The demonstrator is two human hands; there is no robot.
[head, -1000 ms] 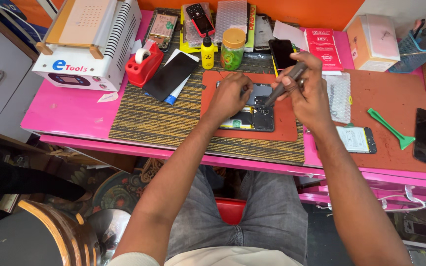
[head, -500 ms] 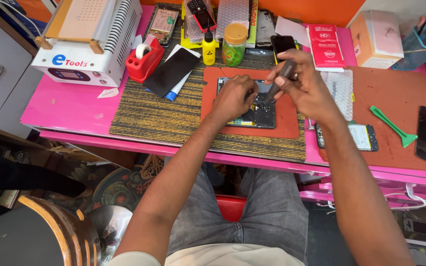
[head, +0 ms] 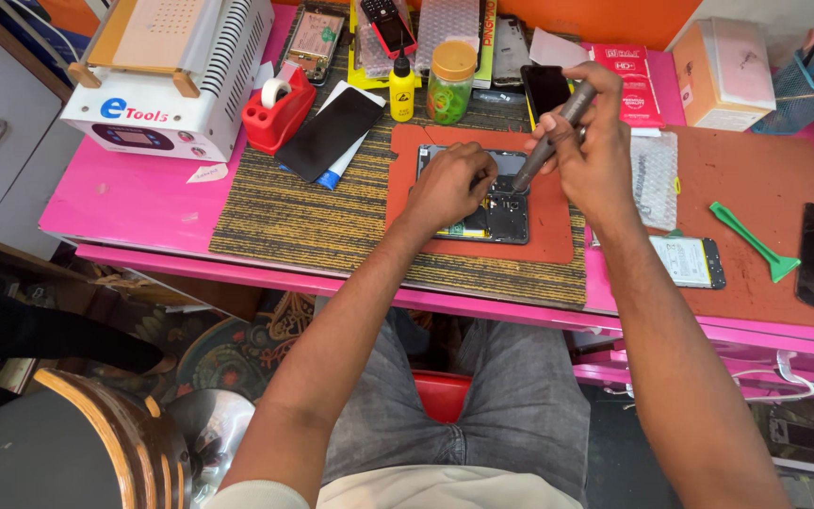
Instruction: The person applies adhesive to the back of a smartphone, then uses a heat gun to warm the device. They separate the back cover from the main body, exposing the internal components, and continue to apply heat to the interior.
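The pink bench (head: 134,203) carried everything, with a striped woven mat (head: 303,221) spread over its middle. At the back left stood a white box-shaped machine (head: 167,80) with a tan plate on top. On the woven mat lay a rust-red work pad (head: 548,231), and on that pad sat the opened phone (head: 496,212), its back off and dark innards showing.

The left hand (head: 449,184) rested on the phone, fingers curled and pressed down against its upper part. The right hand (head: 595,141) was above the pad's right edge, fingers pinched around a grey screwdriver (head: 550,143) whose tip met the phone's top right corner.

As for containers: a blue mesh basket (head: 807,90) at the far right held a few tools, too small to tell apart; a red tape holder (head: 280,113) held a white roll; a clear jar (head: 449,80) with an orange lid held greenish bits; beside it stood a small yellow bottle (head: 401,87) with a black cap. A green plastic pry tool (head: 754,242) lay well to the right.
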